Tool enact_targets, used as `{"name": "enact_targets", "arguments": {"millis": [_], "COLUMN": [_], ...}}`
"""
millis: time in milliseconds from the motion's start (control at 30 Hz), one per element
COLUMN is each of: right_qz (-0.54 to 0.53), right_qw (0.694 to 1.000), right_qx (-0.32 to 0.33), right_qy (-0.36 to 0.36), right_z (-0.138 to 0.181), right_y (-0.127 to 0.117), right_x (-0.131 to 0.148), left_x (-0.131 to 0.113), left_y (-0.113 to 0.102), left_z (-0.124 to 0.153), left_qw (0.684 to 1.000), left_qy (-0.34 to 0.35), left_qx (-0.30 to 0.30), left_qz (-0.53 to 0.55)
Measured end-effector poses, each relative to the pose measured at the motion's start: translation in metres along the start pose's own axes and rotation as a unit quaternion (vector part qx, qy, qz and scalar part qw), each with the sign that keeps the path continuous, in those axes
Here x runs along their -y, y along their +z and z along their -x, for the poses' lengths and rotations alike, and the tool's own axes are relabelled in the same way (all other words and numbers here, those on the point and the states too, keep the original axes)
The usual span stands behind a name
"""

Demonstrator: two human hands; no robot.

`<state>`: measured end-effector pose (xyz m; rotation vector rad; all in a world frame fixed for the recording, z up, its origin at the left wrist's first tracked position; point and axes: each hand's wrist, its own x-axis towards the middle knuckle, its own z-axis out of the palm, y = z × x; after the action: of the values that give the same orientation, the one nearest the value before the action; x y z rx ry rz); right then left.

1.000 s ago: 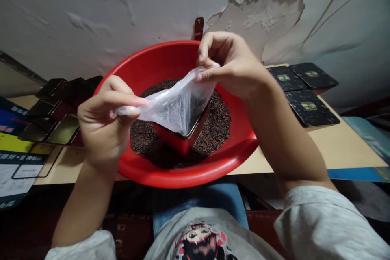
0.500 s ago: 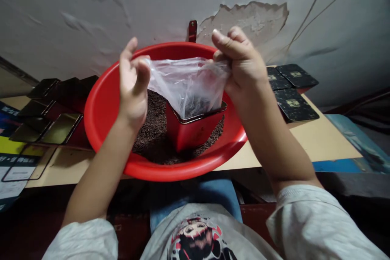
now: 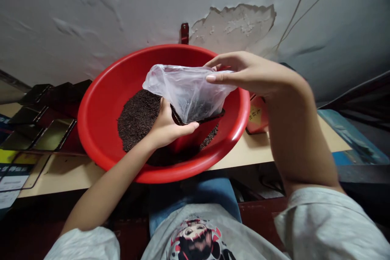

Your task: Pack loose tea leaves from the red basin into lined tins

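Note:
A red metal tin (image 3: 185, 140) stands in a large red basin (image 3: 100, 126), among dark dry bits (image 3: 135, 120) that look like loose tea leaves. A clear plastic bag (image 3: 185, 87) lines the tin, its mouth puffed up above the rim, with something dark low inside. My left hand (image 3: 170, 128) grips the tin's near left side, thumb along the rim; its other fingers are partly hidden. At the bag's upper right edge is my right hand (image 3: 237, 71), thumb in front of the plastic and fingers behind it.
Several open tins (image 3: 53, 134) stand at the left on the table (image 3: 68, 174), beside a printed sheet (image 3: 15, 183) and a thin black wire frame (image 3: 33, 183). A red tin with a yellow label (image 3: 257, 115) is right of the basin. The peeling wall (image 3: 237, 20) rises behind.
My left hand has let go of the bag's left edge and come down onto the tin. My right hand has turned palm-down over the bag's right edge. The bag mouth has slackened.

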<state>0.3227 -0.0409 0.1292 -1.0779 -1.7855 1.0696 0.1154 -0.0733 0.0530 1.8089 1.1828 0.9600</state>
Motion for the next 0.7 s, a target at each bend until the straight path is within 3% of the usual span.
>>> {"name": "enact_targets", "arguments": {"millis": [133, 200, 267, 333, 433, 567, 700], "right_qz": [0.107, 0.153, 0.178, 0.156, 0.009, -0.162, -0.210], "right_qw": [0.976, 0.964, 0.970, 0.984, 0.994, 0.974, 0.960], "right_qx": [0.162, 0.186, 0.131, 0.025, -0.113, -0.102, -0.075], "right_qy": [0.101, 0.112, 0.105, 0.079, 0.001, -0.118, -0.169], "right_z": [-0.012, -0.019, -0.025, -0.028, -0.029, -0.028, -0.015], "right_y": [-0.025, -0.028, -0.027, -0.024, -0.019, -0.012, -0.007], "right_x": [0.007, 0.009, 0.011, 0.013, 0.018, 0.017, -0.016], "left_x": [-0.002, -0.001, 0.003, 0.007, 0.012, 0.014, 0.015], "left_y": [-0.002, -0.004, -0.007, -0.010, -0.015, -0.018, -0.020], "left_z": [0.001, 0.000, -0.002, -0.004, -0.008, -0.009, -0.007], "left_qw": [1.000, 1.000, 1.000, 0.999, 0.994, 0.987, 0.985], "left_qy": [-0.010, -0.004, 0.004, 0.022, 0.071, 0.086, 0.064], "left_qx": [0.012, 0.012, 0.010, 0.007, 0.001, 0.010, 0.020], "left_qz": [0.009, 0.009, 0.010, 0.028, 0.080, 0.132, 0.156]}}
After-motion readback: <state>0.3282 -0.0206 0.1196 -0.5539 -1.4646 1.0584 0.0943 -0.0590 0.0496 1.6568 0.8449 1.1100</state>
